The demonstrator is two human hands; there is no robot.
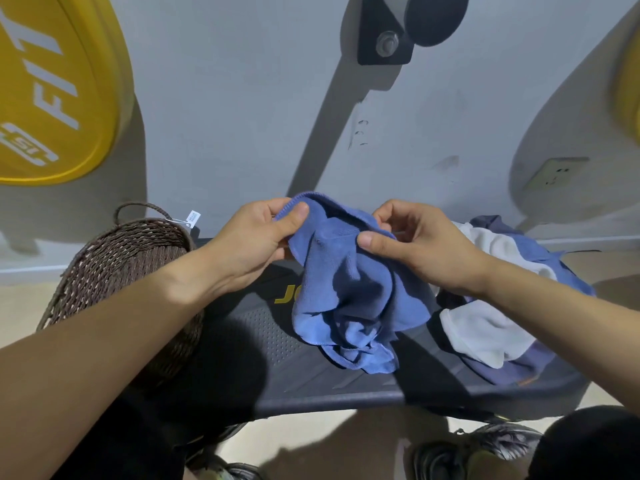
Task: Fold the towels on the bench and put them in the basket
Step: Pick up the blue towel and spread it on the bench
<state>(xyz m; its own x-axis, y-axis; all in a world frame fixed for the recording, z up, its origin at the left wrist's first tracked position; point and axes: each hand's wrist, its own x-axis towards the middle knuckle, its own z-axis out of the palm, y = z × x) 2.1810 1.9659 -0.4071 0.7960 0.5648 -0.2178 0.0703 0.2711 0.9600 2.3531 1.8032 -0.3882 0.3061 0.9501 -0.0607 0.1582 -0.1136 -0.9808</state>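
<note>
Between both hands' fingers [294, 216], blue towel [349, 292] pinched

I note the basket [117, 268], left of the blue towel [349, 299], partly hidden by my left forearm; its tag [192, 218] print is illegible. Right of that towel, the pile [491, 327] lies partly under my right forearm.

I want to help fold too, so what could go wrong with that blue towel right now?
1. The blue towel is bunched, and the left hand and right hand pinch only its top edge, so the fold may come out crooked.
2. Its lower end drapes over the bench near the front edge, so if dropped it might slide to the floor.
3. The pile of towels lies close beside it and could get dragged along.
</note>
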